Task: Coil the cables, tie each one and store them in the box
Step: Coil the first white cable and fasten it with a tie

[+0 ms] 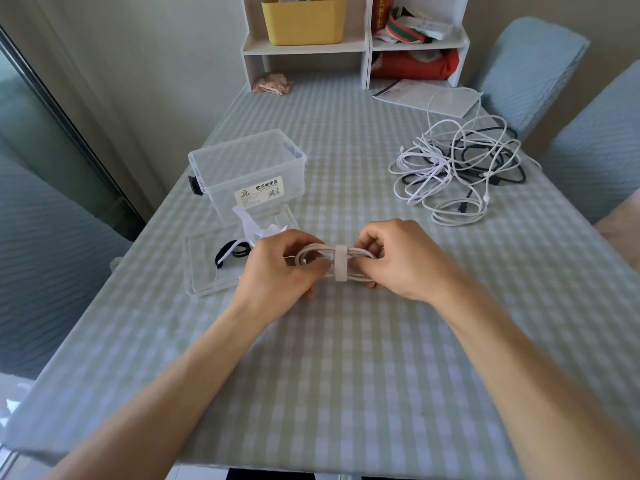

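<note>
A home dining room: checked tablecloth (346, 358), covered chairs (526, 71), cluttered white shelf (367, 43).

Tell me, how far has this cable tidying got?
Early on. One white cable is coiled with a strap around its middle, gripped by the left hand and right hand. The clear box looks empty. A tangled pile of cables waits on the table, and spare ties lie on the lid.
</note>
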`<state>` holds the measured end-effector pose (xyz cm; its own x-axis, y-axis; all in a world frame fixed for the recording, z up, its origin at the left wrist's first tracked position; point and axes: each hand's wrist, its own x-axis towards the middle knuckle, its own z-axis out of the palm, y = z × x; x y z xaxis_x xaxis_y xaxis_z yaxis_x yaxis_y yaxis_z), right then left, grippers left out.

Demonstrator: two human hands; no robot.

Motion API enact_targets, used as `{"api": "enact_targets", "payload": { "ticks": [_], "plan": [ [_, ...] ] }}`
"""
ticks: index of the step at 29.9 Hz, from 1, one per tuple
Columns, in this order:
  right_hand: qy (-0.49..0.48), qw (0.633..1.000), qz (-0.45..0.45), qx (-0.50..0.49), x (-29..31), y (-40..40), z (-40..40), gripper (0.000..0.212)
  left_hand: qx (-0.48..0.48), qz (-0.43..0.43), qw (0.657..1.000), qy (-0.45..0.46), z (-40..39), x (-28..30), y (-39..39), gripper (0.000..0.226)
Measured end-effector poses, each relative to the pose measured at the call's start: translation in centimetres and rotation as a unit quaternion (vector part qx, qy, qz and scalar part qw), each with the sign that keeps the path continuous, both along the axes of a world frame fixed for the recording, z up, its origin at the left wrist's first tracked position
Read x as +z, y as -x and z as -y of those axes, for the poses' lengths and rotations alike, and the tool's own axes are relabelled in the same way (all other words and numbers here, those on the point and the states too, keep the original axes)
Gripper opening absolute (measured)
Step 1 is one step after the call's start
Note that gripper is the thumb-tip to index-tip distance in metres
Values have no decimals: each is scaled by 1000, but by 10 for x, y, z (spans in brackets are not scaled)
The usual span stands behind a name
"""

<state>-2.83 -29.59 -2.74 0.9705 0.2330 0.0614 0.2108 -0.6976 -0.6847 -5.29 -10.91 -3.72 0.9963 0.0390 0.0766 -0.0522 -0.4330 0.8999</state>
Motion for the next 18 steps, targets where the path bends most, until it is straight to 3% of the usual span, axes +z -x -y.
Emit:
{"api": "enact_targets", "payload": {
  "ticks": [7,13,18],
  "plan": [
    [86,993,70,35,-2,0,-5,3,14,-29,999,14,1,2,-1,4],
    [96,991,89,29,0,2,-9,12,45,-56,990,118,5,2,-2,10],
    [108,990,87,29,0,3,-10,10,41,-57,993,100,6,2,-1,8]
  ]
}}
